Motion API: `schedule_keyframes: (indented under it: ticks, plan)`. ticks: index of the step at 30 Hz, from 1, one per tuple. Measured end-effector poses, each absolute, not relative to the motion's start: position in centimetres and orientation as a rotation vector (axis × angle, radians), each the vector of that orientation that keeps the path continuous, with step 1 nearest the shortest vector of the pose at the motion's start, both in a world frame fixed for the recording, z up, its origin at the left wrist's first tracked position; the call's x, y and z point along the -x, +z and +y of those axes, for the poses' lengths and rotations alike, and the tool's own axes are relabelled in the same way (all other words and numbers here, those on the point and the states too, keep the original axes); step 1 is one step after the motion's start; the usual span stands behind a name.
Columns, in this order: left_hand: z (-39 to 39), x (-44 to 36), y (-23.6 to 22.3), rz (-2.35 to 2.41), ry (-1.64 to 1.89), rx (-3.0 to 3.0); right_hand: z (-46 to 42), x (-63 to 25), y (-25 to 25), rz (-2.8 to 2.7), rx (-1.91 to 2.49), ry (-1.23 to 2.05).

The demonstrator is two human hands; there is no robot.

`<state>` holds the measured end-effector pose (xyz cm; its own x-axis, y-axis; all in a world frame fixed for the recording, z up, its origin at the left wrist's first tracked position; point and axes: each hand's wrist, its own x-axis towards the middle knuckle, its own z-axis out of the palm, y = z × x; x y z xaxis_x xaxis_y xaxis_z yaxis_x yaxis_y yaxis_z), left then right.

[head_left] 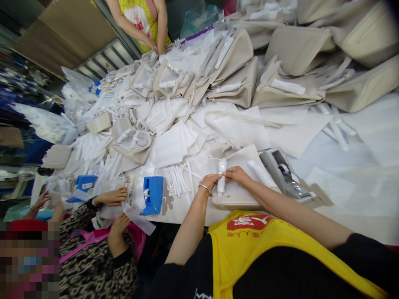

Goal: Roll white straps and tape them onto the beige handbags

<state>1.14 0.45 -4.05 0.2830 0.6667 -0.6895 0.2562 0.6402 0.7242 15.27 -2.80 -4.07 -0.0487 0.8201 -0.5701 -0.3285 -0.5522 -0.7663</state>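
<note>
A cream handbag (238,198) lies flat at the table edge in front of me. Over it, a strap wrapped in white film (221,168) stands out from the bag. My left hand (212,181), with a bracelet at the wrist, pinches the wrapped strap from the left. From the right, the fingers of my right hand (237,175) close on the same wrapping, close to the left fingertips. A grey tape dispenser (288,178) stands just right of the bag. White padding sheets lie behind and partly under it.
Beige handbags (233,83) are heaped along the far side. White foam tubes (179,178) and paper sheets (171,145) lie left of my hands, near a blue tape dispenser (153,195). A co-worker's hands (116,197) work at the left; another person (140,20) stands across the table.
</note>
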Motion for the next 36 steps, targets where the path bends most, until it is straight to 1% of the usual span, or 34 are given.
schedule_keyframes:
  ticks: [3, 8, 11, 13, 15, 17, 18, 20, 21, 23, 26, 33, 36]
  plan:
    - [0.6, -1.1, -4.1, 1.269, 0.322, -0.927, -2.8, -15.3, -3.5, -0.586, 1.419, 1.696]
    - [0.6, -1.9, -4.7, 1.308, 0.358, -0.961, -2.3, -15.1, -2.7, -0.692, 1.638, 1.622]
    - [0.5, -2.3, -5.1, 1.341, 0.396, -0.943, -3.1, -16.4, -0.9, -0.776, 1.754, 1.564]
    - [0.6, -2.3, -5.3, 1.332, 0.414, -0.915, -5.0, -19.0, 0.9, -0.942, 1.819, 1.391]
    - [0.6, -2.2, -5.5, 1.326, 0.424, -0.894, -7.8, -23.1, 2.4, -1.176, 1.894, 1.05]
    - [0.7, -2.1, -5.7, 1.321, 0.428, -0.874, -11.0, -27.9, 2.7, -1.303, 2.031, 0.737]
    - [0.7, -2.1, -5.7, 1.319, 0.43, -0.859, -12.6, -30.3, 2.3, -1.314, 2.152, 0.694]
    - [0.7, -2.2, -5.8, 1.317, 0.437, -0.826, -15.4, -34.1, 0.5, -1.29, 2.404, 0.731]
    - [0.7, -2.3, -5.8, 1.319, 0.444, -0.812, -16.4, -35.3, -0.8, -1.276, 2.461, 0.77]
    - [0.7, -2.4, -5.7, 1.327, 0.467, -0.793, -17.5, -36.6, -3.3, -1.27, 2.469, 0.846]
    - [0.7, -2.8, -5.5, 1.343, 0.496, -0.776, -17.8, -36.6, -5.9, -1.296, 2.337, 0.91]
    - [0.5, -3.4, -4.7, 1.376, 0.504, -0.729, -19.2, -37.8, -6.7, -1.222, 2.188, 0.938]
    - [0.4, -3.5, -4.6, 1.396, 0.516, -0.717, -20.2, -38.7, -6.6, -1.004, 2.125, 0.93]
